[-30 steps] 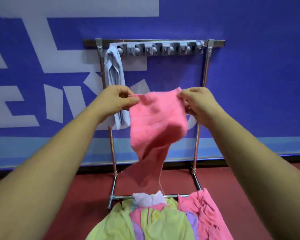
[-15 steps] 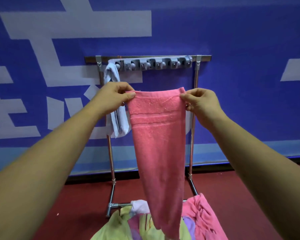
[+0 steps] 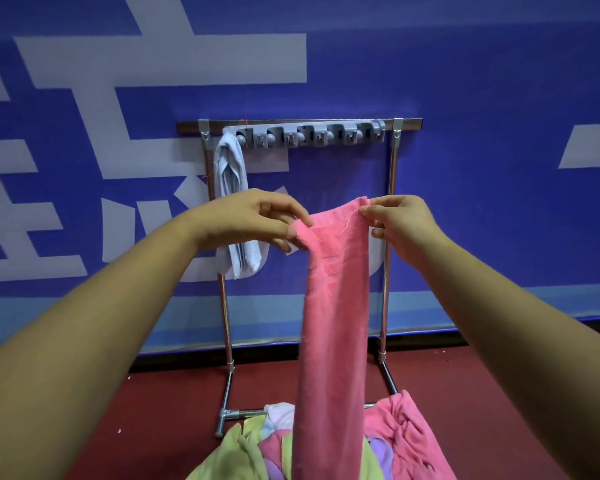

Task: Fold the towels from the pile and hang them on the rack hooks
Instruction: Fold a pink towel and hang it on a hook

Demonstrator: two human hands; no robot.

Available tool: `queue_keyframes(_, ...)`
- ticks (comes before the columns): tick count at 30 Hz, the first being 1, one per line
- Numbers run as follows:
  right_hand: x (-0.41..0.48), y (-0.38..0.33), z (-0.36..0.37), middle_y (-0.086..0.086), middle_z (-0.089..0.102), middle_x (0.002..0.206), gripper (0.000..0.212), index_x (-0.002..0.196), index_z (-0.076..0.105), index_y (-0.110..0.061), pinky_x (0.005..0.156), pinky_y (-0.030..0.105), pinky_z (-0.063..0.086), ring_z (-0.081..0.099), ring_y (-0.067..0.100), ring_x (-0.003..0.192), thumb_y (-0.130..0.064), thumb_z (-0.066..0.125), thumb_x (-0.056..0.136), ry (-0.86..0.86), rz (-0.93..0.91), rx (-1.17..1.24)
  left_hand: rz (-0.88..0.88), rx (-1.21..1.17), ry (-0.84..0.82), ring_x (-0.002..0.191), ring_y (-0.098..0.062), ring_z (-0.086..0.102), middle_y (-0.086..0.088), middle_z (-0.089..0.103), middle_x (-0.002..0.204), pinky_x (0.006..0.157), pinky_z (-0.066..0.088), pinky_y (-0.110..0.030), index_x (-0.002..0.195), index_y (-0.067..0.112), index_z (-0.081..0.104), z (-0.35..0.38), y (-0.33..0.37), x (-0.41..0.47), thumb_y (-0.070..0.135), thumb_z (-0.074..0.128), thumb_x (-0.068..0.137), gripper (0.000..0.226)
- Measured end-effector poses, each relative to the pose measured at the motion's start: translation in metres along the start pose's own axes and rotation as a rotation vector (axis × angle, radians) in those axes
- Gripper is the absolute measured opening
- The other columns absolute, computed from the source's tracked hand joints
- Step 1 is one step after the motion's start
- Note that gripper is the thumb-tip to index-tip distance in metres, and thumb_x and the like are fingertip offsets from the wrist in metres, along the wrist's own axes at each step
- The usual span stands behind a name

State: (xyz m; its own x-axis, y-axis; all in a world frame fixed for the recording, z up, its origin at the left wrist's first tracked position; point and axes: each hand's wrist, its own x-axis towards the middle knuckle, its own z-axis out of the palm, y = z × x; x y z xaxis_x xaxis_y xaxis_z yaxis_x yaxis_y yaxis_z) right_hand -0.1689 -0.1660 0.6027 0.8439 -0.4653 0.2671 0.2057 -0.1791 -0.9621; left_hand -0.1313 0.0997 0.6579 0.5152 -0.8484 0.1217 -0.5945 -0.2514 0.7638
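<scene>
**Left grip** [image 3: 257, 221]: thumb and fingertips pinch the upper left corner of the pink towel [image 3: 333, 306].

**Right grip** [image 3: 400, 223]: thumb and forefinger pinch the upper right corner of the same towel. The other fingers are curled below.

**Pink towel:** held up between the two grips, in front of the rack [image 3: 391, 174].
- The top edge is slack and slopes down toward the left grip.
- The body is gathered into a long narrow strip. It looks doubled lengthwise, but the layers cannot be counted.
- The lower end hangs over the pile [image 3: 406, 441] and runs out of view at the bottom.

**Pile:** a loose heap of towels at the foot of the rack, at the lower edge of the view.
- It holds yellow-green, pink, lilac and white pieces, all crumpled.
- What it lies on is not shown.

**Rack:** a metal frame with two uprights and a top bar. It stands on the red floor [image 3: 153, 410] against the blue wall [image 3: 499, 81].

**Hooks** [image 3: 312, 135]: a grey strip just under the top bar. The leftmost position is taken, and the rest show bare.

**Pale blue towel** [image 3: 231, 174]: folded and hung at the left end of the strip, its lower part behind the left grip.

**Progress (judged):** early.
- One towel is folded and hung.
- The pink one is mid-fold and not yet on a hook. As a long strip, it likely needs another fold across its length before hanging.
- Several towels remain unfolded in the pile, and free hooks are available for them.
</scene>
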Motion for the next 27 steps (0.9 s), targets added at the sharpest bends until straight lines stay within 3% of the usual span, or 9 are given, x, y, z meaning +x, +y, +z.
queue_keyframes(2, -0.003, 0.0, 0.002, 0.003, 0.071, 0.081, 0.004, 0.09, 0.075, -0.01, 0.063, 0.022, 0.049, 0.065, 0.01, 0.073, -0.011, 0.075, 0.086, 0.021, -0.014, -0.023, 0.017, 0.106, -0.021, 0.109, -0.017, 0.068, -0.008, 0.073, 0.112, 0.091, 0.055, -0.032, 0.122, 0.006, 0.06, -0.002, -0.004, 0.001, -0.003, 0.053, 0.097, 0.027)
queue_keyframes(6, -0.009, -0.005, 0.006, -0.004, 0.066, 0.072, 0.004, 0.089, 0.075, -0.01, 0.05, 0.008, 0.041, 0.057, -0.004, 0.057, -0.012, 0.074, 0.087, 0.06, -0.07, -0.073, 0.037, 0.324, 0.167, 0.093, -0.01, 0.072, 0.004, 0.076, 0.094, 0.088, 0.055, -0.033, 0.103, 0.021, 0.07, -0.001, -0.009, 0.003, 0.012, 0.059, 0.097, 0.015)
queue_keyframes(10, -0.015, -0.012, 0.013, -0.003, 0.065, 0.071, 0.006, 0.089, 0.076, -0.008, 0.053, 0.016, 0.041, 0.052, 0.005, 0.058, -0.012, 0.076, 0.085, 0.025, -0.089, -0.085, 0.075, 0.451, 0.322, 0.076, 0.006, 0.06, 0.015, 0.066, 0.085, 0.074, 0.042, -0.017, 0.095, 0.029, 0.073, 0.004, -0.009, 0.009, 0.023, 0.067, 0.092, 0.009)
queue_keyframes(15, -0.03, -0.022, 0.035, 0.005, 0.07, 0.077, 0.007, 0.09, 0.076, -0.007, 0.062, 0.03, 0.044, 0.057, 0.012, 0.066, -0.012, 0.077, 0.085, -0.146, -0.12, -0.038, 0.143, 0.462, 0.425, 0.09, 0.005, 0.049, 0.013, 0.05, 0.102, 0.079, 0.033, -0.013, 0.095, 0.029, 0.074, 0.008, -0.01, 0.02, 0.035, 0.069, 0.089, 0.01)
queue_keyframes(19, -0.041, -0.029, 0.051, 0.01, 0.069, 0.077, 0.003, 0.091, 0.074, -0.003, 0.059, 0.026, 0.05, 0.059, 0.014, 0.064, -0.005, 0.073, 0.089, -0.266, -0.133, 0.098, 0.132, 0.38, 0.538, 0.108, -0.01, 0.05, 0.009, 0.054, 0.109, 0.091, 0.038, -0.025, 0.087, 0.037, 0.071, 0.01, -0.009, 0.024, 0.036, 0.071, 0.087, 0.002)
queue_keyframes(23, -0.041, -0.028, 0.055, 0.016, 0.068, 0.082, 0.009, 0.095, 0.071, 0.005, 0.076, 0.035, 0.056, 0.063, 0.021, 0.071, -0.002, 0.069, 0.09, -0.328, -0.111, 0.233, 0.073, 0.33, 0.578, 0.102, 0.004, 0.049, 0.006, 0.054, 0.115, 0.083, 0.036, -0.014, 0.092, 0.032, 0.073, 0.01, -0.011, 0.025, 0.036, 0.071, 0.087, 0.007)
queue_keyframes(27, -0.04, -0.02, 0.054, 0.013, 0.073, 0.086, 0.009, 0.094, 0.076, -0.004, 0.08, 0.038, 0.054, 0.064, 0.023, 0.079, -0.008, 0.076, 0.086, -0.389, -0.18, 0.132, 0.059, 0.351, 0.577, 0.098, 0.008, 0.049, 0.004, 0.054, 0.116, 0.078, 0.033, -0.01, 0.092, 0.029, 0.074, 0.01, -0.013, 0.023, 0.036, 0.073, 0.085, 0.01)
